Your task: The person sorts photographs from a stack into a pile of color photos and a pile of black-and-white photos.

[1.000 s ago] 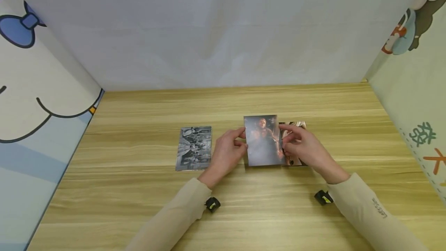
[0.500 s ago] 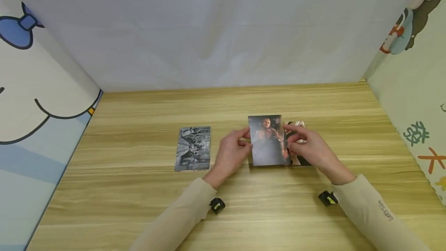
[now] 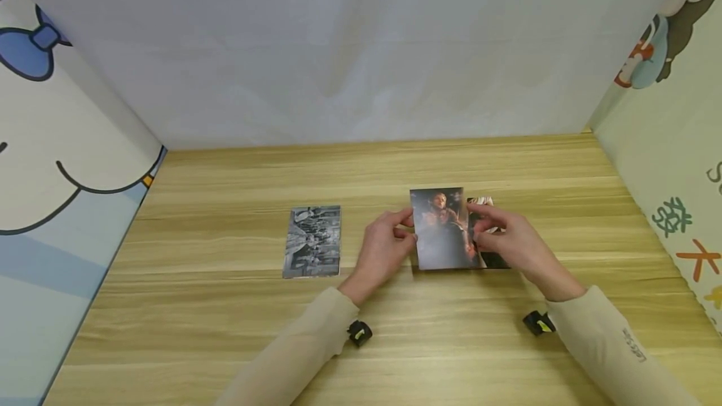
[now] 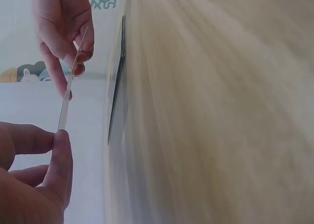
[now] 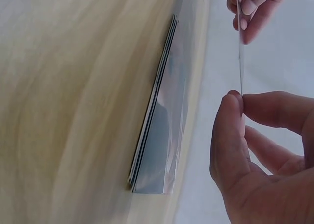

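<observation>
A colour photo (image 3: 442,229) of a figure is held a little above the wooden table (image 3: 225,331) by both hands. My left hand (image 3: 395,238) pinches its left edge and my right hand (image 3: 496,234) pinches its right edge. In the left wrist view the photo (image 4: 68,94) shows edge-on between my left hand's thumb and finger (image 4: 59,150) and my right hand (image 4: 61,27). A thin stack of photos (image 3: 496,260) lies flat on the table under and to the right of the held one, and also shows in the right wrist view (image 5: 154,116).
A black-and-white photo (image 3: 313,241) lies flat on the table, left of my left hand. A white back wall (image 3: 361,49) and cartoon-printed side panels (image 3: 56,143) close in the table. Small black wrist cameras (image 3: 359,333) sit under both sleeves.
Both hands have carried the colour photo a little to the right, so it covers more of the stack. The black-and-white photo has not moved.
</observation>
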